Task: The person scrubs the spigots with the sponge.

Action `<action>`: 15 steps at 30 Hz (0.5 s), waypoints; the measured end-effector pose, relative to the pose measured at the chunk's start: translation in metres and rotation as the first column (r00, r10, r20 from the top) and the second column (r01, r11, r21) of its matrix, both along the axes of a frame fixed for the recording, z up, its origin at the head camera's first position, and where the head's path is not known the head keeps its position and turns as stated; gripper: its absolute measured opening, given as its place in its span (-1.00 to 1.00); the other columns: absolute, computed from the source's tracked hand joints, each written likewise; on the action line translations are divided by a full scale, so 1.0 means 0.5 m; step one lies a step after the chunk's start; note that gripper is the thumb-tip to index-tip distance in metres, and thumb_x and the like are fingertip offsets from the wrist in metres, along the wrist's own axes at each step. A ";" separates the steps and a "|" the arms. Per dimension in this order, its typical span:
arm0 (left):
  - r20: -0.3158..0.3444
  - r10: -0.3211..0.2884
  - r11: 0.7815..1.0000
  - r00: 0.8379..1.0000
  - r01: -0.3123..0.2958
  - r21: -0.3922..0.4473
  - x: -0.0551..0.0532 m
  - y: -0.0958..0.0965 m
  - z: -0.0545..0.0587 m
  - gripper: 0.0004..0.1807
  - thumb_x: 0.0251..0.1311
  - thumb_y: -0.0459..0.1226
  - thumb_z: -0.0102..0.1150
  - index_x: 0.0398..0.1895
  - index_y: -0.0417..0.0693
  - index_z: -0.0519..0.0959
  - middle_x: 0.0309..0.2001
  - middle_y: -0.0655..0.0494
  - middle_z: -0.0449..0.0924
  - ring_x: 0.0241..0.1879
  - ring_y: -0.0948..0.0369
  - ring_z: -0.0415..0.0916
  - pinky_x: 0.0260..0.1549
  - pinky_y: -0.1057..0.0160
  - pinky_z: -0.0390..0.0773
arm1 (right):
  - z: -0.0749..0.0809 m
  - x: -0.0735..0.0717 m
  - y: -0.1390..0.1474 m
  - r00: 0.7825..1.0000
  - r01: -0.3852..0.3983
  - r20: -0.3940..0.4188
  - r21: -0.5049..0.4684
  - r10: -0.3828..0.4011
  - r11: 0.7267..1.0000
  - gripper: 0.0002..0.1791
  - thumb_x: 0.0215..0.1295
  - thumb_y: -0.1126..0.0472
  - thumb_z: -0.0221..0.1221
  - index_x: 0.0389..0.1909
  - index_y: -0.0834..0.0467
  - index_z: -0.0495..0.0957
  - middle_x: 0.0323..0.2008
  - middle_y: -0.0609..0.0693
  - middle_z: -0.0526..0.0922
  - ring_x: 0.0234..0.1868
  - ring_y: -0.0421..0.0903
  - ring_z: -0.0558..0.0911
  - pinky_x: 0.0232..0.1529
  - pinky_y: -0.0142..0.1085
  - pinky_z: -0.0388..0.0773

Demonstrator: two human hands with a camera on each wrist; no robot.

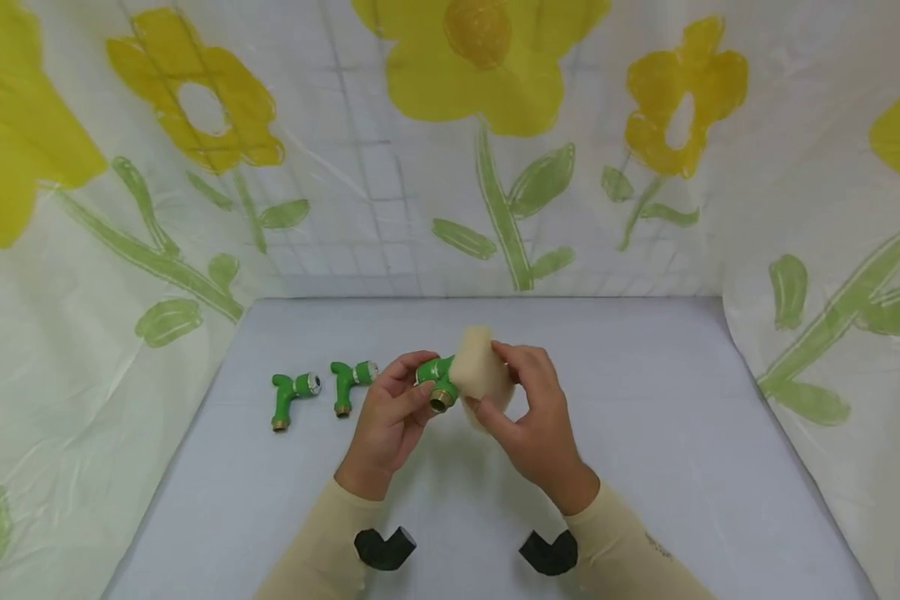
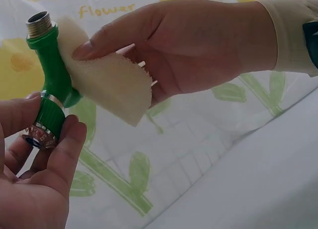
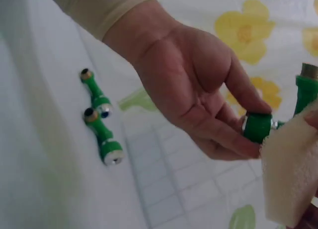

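My left hand grips a green tap by its round handle end, fingers and thumb wrapped about it. In the left wrist view the tap shows a threaded metal outlet pointing up and away from that hand. My right hand holds a cream-coloured sponge, thumb on one side and fingers on the other. The sponge lies against the tap's green body and hides part of it. Both things are held up over the table.
Two more green taps lie side by side on the white table, left of my left hand. A curtain with yellow flowers stands behind the table and along both sides. Black bands sit by both sleeves.
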State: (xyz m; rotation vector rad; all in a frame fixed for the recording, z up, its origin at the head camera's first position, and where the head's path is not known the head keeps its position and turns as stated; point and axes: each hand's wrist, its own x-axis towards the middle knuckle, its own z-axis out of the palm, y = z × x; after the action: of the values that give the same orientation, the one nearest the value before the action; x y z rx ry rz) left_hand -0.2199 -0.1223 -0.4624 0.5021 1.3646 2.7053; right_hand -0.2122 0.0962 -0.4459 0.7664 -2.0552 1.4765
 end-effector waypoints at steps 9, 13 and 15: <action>-0.033 -0.023 0.998 0.999 0.022 -0.053 0.001 -0.003 -0.002 -0.68 0.52 -0.53 0.18 0.22 -0.12 0.63 0.06 0.01 0.67 -0.01 0.20 0.64 0.00 0.26 0.71 | 0.025 0.011 0.012 0.986 -0.089 -0.134 0.050 0.095 0.995 -0.33 0.32 0.24 0.44 0.43 0.26 0.51 0.18 0.17 0.55 0.15 0.12 0.53 0.07 -0.08 0.57; -0.045 -0.077 0.995 0.996 0.074 -0.060 0.003 0.000 0.000 -0.63 0.44 -0.60 0.16 0.18 -0.13 0.66 0.05 -0.01 0.69 0.06 0.16 0.67 0.22 0.01 0.65 | 0.010 -0.009 0.024 0.992 0.100 -0.077 0.036 -0.097 0.994 -0.30 0.23 0.32 0.42 0.43 0.25 0.52 0.18 0.20 0.53 0.17 0.11 0.50 0.05 -0.05 0.56; -0.047 -0.074 0.996 0.996 0.071 -0.059 0.005 0.002 0.000 -0.60 0.41 -0.63 0.10 0.18 -0.14 0.66 0.08 -0.02 0.69 0.09 0.14 0.67 0.25 -0.07 0.61 | 0.004 -0.008 0.022 0.990 0.126 -0.062 0.025 -0.124 0.992 -0.31 0.25 0.31 0.42 0.43 0.25 0.52 0.18 0.20 0.52 0.18 0.10 0.50 0.04 -0.04 0.56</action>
State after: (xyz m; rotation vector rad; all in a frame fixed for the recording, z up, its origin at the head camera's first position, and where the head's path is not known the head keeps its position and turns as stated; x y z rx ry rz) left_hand -0.2175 -0.1216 -0.4623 0.6049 1.4026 2.6054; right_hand -0.2160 0.1072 -0.4440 0.6715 -2.0440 1.3423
